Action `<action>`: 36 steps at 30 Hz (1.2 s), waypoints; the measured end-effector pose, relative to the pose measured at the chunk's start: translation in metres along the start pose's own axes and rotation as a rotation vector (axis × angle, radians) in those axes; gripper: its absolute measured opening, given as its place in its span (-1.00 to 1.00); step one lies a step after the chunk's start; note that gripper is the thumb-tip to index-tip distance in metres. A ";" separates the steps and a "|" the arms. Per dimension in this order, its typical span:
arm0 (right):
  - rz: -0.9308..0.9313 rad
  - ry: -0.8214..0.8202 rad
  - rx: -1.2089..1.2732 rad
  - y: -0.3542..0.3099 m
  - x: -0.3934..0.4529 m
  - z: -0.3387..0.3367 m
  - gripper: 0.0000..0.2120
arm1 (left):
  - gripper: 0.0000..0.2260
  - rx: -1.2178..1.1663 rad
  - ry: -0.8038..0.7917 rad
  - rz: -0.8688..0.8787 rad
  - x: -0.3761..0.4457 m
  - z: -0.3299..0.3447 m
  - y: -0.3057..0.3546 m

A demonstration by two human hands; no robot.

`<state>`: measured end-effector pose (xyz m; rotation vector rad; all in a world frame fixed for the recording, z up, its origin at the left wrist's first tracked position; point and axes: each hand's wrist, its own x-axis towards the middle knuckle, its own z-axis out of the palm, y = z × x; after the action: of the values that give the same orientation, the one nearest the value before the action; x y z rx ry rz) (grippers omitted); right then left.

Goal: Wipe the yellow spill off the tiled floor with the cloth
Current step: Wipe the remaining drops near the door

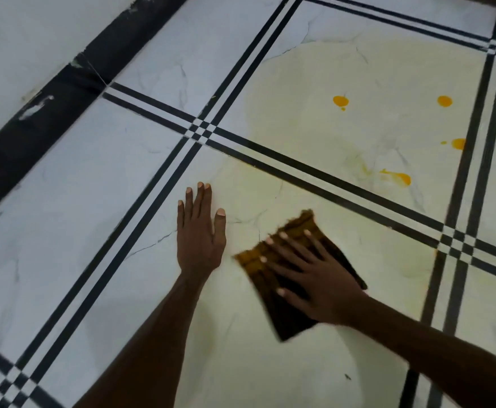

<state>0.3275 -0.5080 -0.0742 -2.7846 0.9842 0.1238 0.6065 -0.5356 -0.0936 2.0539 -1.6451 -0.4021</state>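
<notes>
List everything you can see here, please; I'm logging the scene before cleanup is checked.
cloth: one, dark brown with yellowish stripes, flat on the floor, bottom centre-right
yellow blobs: four main ones plus a few small specks, orange-yellow, on the tile beyond the cloth, upper right
pale yellow smear: one wide film, spread over the blobs' tile and the tile under the cloth
tiled floor: white marbled tiles with double black border lines
skirting strip: one, black, scuffed, along the wall at top left
left hand: flat on the floor, fingers straight, beside the cloth
right hand: fingers spread, pressing on the cloth
</notes>
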 end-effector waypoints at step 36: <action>0.449 0.130 0.022 0.055 -0.063 0.003 -0.38 | -0.40 0.130 0.005 0.069 -0.001 0.005 -0.002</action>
<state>0.2438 -0.5112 -0.0762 -2.5284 1.6177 -0.0084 0.6059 -0.5352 -0.0989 2.0817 -1.7764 -0.2729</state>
